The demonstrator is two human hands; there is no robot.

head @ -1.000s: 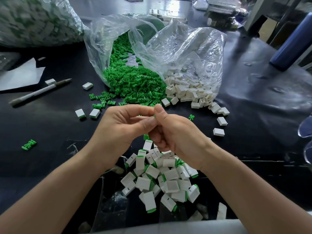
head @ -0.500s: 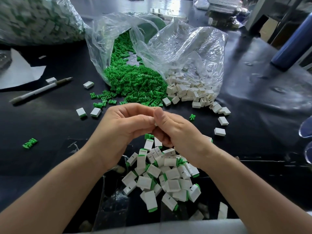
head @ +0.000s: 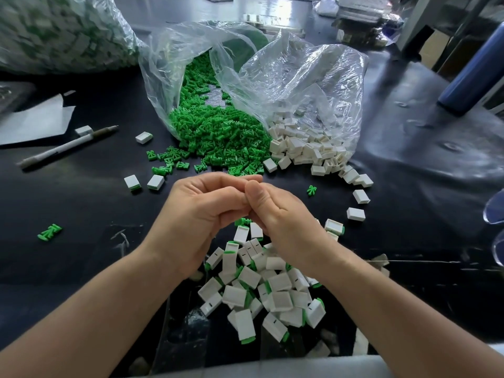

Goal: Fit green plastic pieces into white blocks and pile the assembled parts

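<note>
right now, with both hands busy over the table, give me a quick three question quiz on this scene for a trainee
1. Multiple choice: where does the pile of assembled parts lie?
A) inside a clear bag
B) on the table, just below the left hand and right hand, nearest the person
C) at the table's far right edge

2. True or false: the heap of loose green pieces lies to the left of the heap of loose white blocks.

3. Fill in: the long thin white thing lying at the table's left is a ____.

Key: 1 B; 2 true; 3 pen
</note>
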